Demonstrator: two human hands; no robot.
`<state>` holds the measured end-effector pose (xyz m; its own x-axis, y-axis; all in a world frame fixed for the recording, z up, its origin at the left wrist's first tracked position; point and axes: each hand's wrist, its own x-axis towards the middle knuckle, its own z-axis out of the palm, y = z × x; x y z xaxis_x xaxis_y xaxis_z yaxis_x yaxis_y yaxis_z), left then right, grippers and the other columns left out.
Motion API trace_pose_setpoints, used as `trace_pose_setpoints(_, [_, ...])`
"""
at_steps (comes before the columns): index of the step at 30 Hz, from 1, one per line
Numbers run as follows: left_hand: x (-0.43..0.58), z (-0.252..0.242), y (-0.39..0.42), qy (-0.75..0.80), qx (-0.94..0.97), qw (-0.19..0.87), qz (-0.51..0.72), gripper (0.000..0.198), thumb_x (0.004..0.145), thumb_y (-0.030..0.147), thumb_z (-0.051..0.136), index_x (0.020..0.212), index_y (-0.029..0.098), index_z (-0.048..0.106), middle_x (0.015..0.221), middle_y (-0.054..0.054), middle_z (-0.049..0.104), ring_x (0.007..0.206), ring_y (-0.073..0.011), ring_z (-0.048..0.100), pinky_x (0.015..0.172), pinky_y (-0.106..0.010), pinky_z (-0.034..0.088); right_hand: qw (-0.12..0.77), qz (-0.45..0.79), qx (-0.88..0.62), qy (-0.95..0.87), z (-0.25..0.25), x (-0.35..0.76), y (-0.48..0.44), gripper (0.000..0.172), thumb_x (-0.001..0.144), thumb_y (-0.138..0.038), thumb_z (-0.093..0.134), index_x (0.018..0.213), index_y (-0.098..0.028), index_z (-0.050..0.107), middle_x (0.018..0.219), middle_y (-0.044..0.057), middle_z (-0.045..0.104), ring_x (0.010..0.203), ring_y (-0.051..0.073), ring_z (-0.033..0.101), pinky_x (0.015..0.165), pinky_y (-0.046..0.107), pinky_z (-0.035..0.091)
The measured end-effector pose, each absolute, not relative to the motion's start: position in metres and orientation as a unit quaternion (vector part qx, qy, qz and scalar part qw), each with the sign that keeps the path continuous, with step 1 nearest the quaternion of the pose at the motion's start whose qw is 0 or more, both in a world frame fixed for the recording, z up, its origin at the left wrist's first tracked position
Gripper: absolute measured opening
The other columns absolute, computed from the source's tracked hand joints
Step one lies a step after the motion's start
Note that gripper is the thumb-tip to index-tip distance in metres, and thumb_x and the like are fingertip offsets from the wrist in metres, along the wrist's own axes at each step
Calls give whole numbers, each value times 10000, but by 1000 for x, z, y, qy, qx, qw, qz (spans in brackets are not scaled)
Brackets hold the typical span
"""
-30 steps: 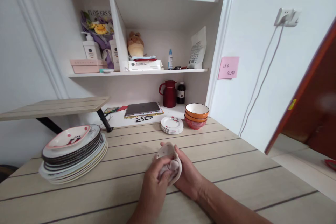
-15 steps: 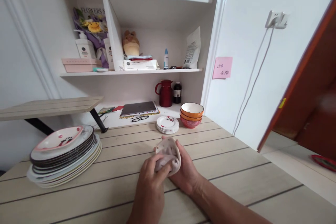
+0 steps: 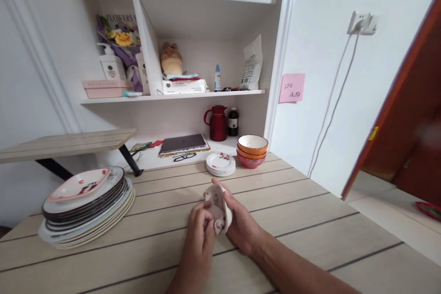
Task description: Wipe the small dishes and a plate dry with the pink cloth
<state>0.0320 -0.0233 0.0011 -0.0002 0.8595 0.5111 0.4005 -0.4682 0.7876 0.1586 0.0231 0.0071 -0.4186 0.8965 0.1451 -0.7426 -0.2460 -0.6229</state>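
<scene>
My right hand [image 3: 243,227] grips a small white dish with red spots [image 3: 219,196], tilted up on its edge above the wooden table [image 3: 310,220]. My left hand [image 3: 200,239] presses a pale cloth [image 3: 217,216] into the dish's hollow, fingers closed on the cloth. Both hands are low in the middle of the view, just above the tabletop.
A tall stack of large plates [image 3: 86,204] stands at the left. A stack of small floral saucers [image 3: 221,164] and stacked orange and red bowls [image 3: 252,150] are at the table's far edge. Behind are shelves with a red jug [image 3: 218,122], a laptop [image 3: 181,143] and glasses [image 3: 182,157]. A brown door [image 3: 406,119] stands open at right.
The dish has turned more upright in my right hand and the left hand with the cloth has shifted inside it. The view has drifted slightly.
</scene>
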Motion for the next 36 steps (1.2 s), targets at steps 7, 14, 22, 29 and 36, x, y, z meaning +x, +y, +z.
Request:
trace_pose_setpoints(7, [25,-13,-14,523,672,123,510,400,781,127,477,1162,210,567,1168,-121,559,1100,-264,576,928,-479,494,528,789,-111,-295,7,156,27,521,841,-390,641,1324,-268,488,1010,43,661,917,206,613,817,327,460])
trace_pose_setpoints(14, [21,-4,-16,542,678,166,468,432,757,56,432,1075,238,661,1034,-69,586,978,-222,625,858,-396,534,503,777,-138,-352,7,160,22,568,848,-394,638,1373,-291,449,1135,53,639,967,212,605,847,340,455])
trace_pose_setpoints(22, [21,-23,-16,445,718,170,508,709,653,8,473,1326,226,525,1391,-132,431,1333,-293,408,1104,-519,354,497,781,-145,-350,7,159,21,591,847,-404,644,1388,-296,432,1125,51,653,1022,216,606,923,346,425])
trace_pose_setpoints(29, [26,-26,-22,393,746,229,486,717,807,139,518,1479,236,289,1561,-129,272,1453,-298,230,1152,-521,286,498,785,-141,-340,10,158,18,591,842,-406,655,1380,-298,438,1121,49,660,1009,202,614,918,336,427])
trace_pose_setpoints(36, [30,-27,-17,437,720,197,502,606,773,172,634,1354,252,482,1428,-133,441,1351,-314,393,1108,-536,340,485,801,-146,-319,11,158,14,585,839,-414,657,1375,-320,443,1101,40,671,974,202,630,890,347,441])
